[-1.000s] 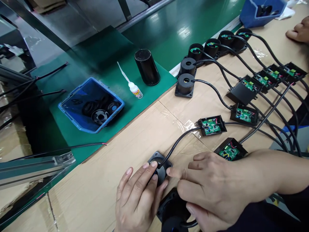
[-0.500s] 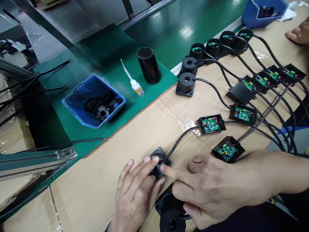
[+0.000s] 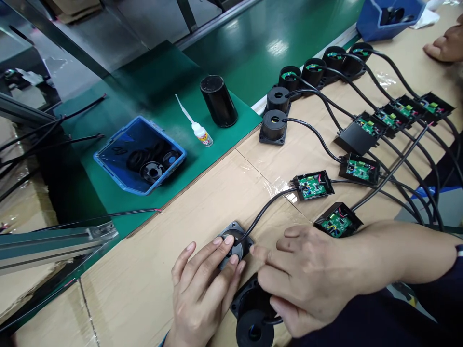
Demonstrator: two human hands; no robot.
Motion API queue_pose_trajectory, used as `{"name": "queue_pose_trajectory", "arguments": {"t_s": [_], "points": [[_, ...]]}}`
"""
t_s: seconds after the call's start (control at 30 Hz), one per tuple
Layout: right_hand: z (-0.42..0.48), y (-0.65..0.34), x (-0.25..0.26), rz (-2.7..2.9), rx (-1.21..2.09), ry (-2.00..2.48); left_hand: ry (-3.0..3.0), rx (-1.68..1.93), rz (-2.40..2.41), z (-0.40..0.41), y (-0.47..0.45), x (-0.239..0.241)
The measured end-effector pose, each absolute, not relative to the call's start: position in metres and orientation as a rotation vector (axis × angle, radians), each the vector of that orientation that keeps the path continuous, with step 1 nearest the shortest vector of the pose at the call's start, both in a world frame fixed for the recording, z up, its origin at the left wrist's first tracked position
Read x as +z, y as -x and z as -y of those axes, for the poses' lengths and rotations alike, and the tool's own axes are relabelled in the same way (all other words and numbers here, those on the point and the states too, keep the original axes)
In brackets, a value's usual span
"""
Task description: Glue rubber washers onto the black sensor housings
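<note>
My left hand grips a black round housing with a square flange, fingertips and thumb on the grey ring-shaped cap over its top. A black cable runs from this housing to an open black box with a green circuit board. Just right of the housing is my right hand, its index fingertip close to the flange and the other fingers curled in; what they hold, if anything, is hidden. Beneath it a second black housing lies partly covered, its short cable passing by my right thumb.
Another open box sits beyond my right wrist. Several wired housings and boxes line the bench at right. On the green mat are a blue bin of black parts, a glue bottle and a black cylinder. Another person's hand rests at upper right.
My right index finger has drawn back from the cap to the right of it. My left thumb has come up onto the cap, and more of the grey ring shows.
</note>
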State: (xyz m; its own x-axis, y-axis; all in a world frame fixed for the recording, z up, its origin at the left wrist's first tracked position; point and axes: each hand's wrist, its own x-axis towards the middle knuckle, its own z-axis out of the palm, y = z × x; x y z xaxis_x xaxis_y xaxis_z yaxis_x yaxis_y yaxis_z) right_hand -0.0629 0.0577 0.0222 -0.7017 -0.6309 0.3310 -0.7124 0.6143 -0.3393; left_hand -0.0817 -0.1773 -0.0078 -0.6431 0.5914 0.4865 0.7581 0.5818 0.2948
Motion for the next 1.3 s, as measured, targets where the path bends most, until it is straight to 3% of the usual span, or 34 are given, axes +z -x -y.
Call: {"name": "queue_pose_trajectory", "arguments": {"t_s": [0.33, 0.9, 1.17, 1.3], "points": [[-0.060, 0.070, 0.014, 2.925, 0.800, -1.206, 1.119, -0.789, 2.492, 0.179, 0.086, -0.005], [-0.057, 0.066, 0.016, 2.942, 0.775, -1.161, 1.197, -0.546, 2.494, 0.180, 0.082, 0.000], [-0.072, 0.087, 0.027, 2.543, 0.814, -0.928, 1.175, -0.534, 2.524, 0.178, 0.079, 0.002], [-0.077, 0.104, 0.017, 2.673, 0.916, -0.906, 1.135, -0.585, 2.525, 0.179, 0.080, -0.001]]}}
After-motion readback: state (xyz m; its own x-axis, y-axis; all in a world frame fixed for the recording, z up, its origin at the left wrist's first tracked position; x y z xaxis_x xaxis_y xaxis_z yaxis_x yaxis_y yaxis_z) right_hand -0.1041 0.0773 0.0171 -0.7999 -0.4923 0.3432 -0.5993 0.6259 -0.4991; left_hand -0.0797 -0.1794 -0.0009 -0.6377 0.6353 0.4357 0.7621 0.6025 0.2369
